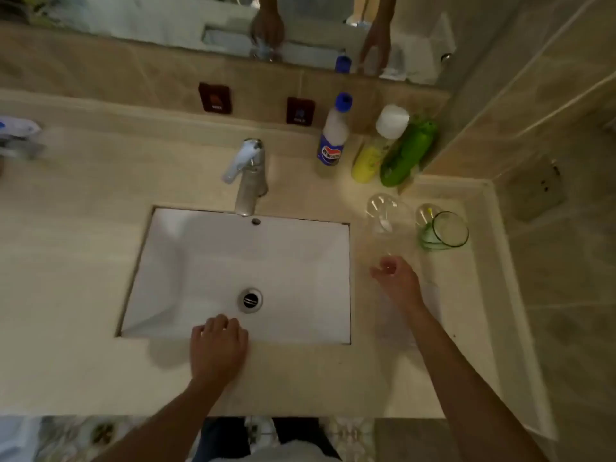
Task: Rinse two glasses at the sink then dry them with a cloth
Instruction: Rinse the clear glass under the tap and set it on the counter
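A clear glass (386, 218) stands on the counter to the right of the white sink (186, 261). A green-tinted glass (445, 231) stands further right. My right hand (396, 278) is at the near side of the clear glass with its fingers loosely curled at the rim. Blur hides whether they grip it. My left hand (218, 348) rests on the counter at the sink's front edge, fingers bent over the rim and holding nothing. A pale, thin cloth-like sheet (430, 305) lies on the counter under my right forearm.
The chrome faucet (248, 175) stands behind the basin and no water is running. A blue-capped bottle (333, 135), a yellow bottle (370, 158) and a green bottle (408, 151) stand at the back right. The tiled wall (550, 128) closes the right side. A mirror runs above.
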Demonstrator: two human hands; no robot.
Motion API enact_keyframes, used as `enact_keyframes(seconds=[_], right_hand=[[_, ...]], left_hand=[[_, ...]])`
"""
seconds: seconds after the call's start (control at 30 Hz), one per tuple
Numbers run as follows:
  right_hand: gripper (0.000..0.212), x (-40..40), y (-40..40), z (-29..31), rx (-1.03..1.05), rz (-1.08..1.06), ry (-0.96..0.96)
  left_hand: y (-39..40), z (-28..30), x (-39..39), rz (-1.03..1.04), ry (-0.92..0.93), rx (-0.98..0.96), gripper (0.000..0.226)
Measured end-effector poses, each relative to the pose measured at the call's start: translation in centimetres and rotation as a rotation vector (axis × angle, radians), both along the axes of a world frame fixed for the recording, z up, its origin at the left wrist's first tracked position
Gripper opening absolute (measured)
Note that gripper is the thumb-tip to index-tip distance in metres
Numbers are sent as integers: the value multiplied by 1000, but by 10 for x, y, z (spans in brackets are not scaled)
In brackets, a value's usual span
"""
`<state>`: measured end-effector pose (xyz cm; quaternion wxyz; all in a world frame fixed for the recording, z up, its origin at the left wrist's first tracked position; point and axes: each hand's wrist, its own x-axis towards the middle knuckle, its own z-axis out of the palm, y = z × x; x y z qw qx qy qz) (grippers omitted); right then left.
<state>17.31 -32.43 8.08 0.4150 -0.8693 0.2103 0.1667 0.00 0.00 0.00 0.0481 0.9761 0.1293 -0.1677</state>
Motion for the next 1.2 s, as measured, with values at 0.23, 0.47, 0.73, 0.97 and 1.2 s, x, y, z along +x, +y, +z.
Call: enact_keyframes(seconds=[0.23,0.47,0.73,0.97,1.2], right_hand=[[64,38,-12,-23,88,-237,-36],[87,64,-5,-30,325,-394,-196],[100,73,-5,-31,389,-326,-307],[83,73,-5,-8,350,-287,-302],[82,33,4,21,386,-207,-347]], left_hand=[[0,-1,0,-22,-34,-4,37],[0,-2,0,-13,-33,-20,37],[-1,-4,-1,-8,-34,-14,39],[0,-4,-2,4,-55,-23,37],[0,-8,-2,12,-77,-39,35]])
